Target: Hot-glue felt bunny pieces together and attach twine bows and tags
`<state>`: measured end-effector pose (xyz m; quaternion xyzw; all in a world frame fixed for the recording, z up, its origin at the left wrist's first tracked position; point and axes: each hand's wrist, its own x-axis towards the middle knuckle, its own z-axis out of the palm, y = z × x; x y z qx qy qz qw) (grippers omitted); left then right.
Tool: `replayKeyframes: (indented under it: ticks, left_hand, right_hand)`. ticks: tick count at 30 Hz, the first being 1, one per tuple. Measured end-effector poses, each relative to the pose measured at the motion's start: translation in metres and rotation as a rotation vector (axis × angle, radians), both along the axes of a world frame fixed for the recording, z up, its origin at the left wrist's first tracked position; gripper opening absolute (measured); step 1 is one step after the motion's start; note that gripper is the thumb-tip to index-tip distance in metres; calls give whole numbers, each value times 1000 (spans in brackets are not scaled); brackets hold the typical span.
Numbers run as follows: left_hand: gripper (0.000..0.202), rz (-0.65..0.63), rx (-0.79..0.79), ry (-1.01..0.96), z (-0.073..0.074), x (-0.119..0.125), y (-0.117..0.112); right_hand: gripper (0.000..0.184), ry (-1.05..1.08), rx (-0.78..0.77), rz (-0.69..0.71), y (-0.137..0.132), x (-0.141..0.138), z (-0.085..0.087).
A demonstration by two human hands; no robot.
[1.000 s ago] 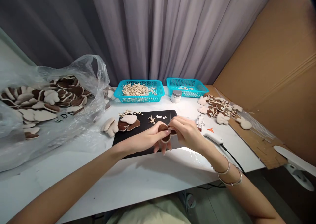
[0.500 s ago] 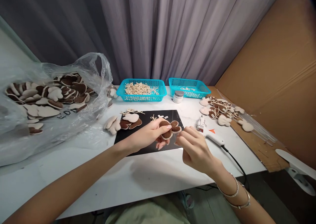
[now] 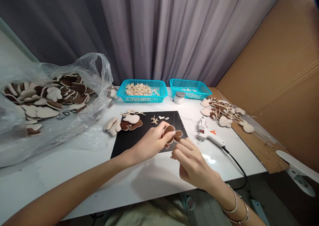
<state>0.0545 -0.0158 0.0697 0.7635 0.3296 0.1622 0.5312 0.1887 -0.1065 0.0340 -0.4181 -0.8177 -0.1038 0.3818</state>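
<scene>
My left hand (image 3: 151,140) is closed around a brown felt rabbit-head piece (image 3: 169,131) with a pale edge, thumb across its front, above a black mat (image 3: 134,143). Its ears point right toward my right hand (image 3: 193,161). That hand's fingers are curled close by the ears; whatever they pinch, if anything, is hidden. Behind my left hand, a cream cord bow (image 3: 154,120) and small white labels (image 3: 161,117) lie on the mat. More rabbit-head pieces (image 3: 131,119) overlap the mat's left side, near some loose cord bows (image 3: 132,113).
A plastic bag (image 3: 99,86) of felt pieces spreads on the left. Two blue baskets (image 3: 142,99) (image 3: 205,94) stand behind, with a lidded jar (image 3: 179,98). A corded glue gun (image 3: 211,138) lies right, before a pile of bow-trimmed rabbit heads (image 3: 221,111).
My right hand has shifted left and slightly down, nearer to the ears. The rabbit-head piece has turned in my left hand. The cord bow and labels behind show more fully.
</scene>
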Motion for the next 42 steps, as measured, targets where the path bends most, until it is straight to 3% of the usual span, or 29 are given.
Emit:
replayKeyframes:
  ticks: [4, 10, 19, 24, 30, 33, 35, 38, 42]
  left_hand:
    - [27, -1, 106, 19, -1, 0, -5]
    - [31, -94, 94, 37, 0, -1, -2]
    - [25, -150, -63, -30, 3, 0, 6]
    - [25, -237, -209, -95, 0, -1, 14]
    - [27, -259, -403, -135, -2, 1, 20]
    - [27, -241, -488, -180, -4, 2, 20]
    - [25, -206, -533, -232, -6, 3, 20]
    - [23, -136, -536, -289, -9, 4, 17]
    - [24, -73, -481, -274, -10, 6, 11]
  right_hand:
    - [28, -23, -17, -95, 4, 3, 7]
    - [28, 64, -31, -146, 27, 22, 15]
    - [23, 40, -107, -77, 55, 39, 17]
    - [19, 169, -309, -44, 59, 47, 12]
    - [13, 599, -737, 87, 56, 49, 1]
    - [10, 779, -818, 133, 47, 41, -3]
    - [15, 803, -777, 94, 39, 34, -6]
    - [20, 666, -598, -75, 24, 23, -11]
    - [22, 186, -76, -317, 12, 17, -18]
